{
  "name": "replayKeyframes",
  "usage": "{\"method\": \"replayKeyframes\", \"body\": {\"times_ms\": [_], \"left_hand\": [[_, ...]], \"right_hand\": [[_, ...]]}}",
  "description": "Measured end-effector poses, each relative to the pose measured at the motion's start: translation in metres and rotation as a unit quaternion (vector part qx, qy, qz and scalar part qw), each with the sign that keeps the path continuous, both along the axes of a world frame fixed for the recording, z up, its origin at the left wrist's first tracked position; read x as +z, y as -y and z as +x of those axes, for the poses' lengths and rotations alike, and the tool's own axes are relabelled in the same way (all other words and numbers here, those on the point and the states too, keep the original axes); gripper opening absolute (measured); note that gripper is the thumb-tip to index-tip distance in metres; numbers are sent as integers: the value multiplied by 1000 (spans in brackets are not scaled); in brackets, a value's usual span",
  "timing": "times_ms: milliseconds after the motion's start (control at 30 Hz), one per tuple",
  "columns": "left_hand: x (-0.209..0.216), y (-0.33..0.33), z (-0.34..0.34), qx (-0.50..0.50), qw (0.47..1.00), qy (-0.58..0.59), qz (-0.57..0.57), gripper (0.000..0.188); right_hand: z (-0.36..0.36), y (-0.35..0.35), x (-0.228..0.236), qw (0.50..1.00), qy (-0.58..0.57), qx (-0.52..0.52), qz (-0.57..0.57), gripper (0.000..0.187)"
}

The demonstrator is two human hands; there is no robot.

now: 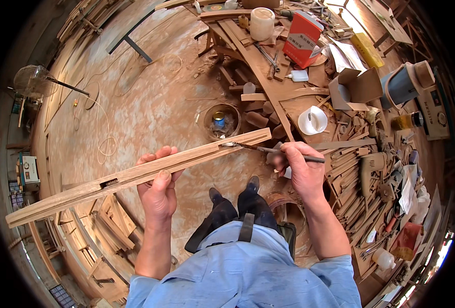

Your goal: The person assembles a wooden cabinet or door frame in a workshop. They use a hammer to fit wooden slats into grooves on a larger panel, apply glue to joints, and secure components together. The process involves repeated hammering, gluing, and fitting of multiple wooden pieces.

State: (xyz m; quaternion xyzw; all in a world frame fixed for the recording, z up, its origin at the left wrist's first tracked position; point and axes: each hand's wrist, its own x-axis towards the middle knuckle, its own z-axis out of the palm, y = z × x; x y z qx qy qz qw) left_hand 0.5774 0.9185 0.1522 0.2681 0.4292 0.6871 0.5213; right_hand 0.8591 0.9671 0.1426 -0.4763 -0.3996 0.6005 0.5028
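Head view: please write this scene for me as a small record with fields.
Left hand: grips a long grooved wooden bar
Right hand: holds a slim dark-handled tool, possibly a brush
Tool tip: at a slot near the bar's right end
Bar pose: slanting, right end higher in the picture
Right side: white open tub, open cardboard box, red-and-white container
On floor: blue can inside a round container
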Motion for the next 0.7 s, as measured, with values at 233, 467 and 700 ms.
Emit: {"method": "replayKeyframes", "body": {"times_ms": [233,467,700], "left_hand": [[-6,7,-7,-37,998,-50,33,43],[-11,10,-14,-76,985,-127,92,47],[-9,11,-18,-90,974,-185,91,47]], "right_hand": [[-20,18,-4,997,-58,19,52,17],[-12,12,10,998,40,52,16,13],[-25,11,17,987,109,77,87,9]]}}
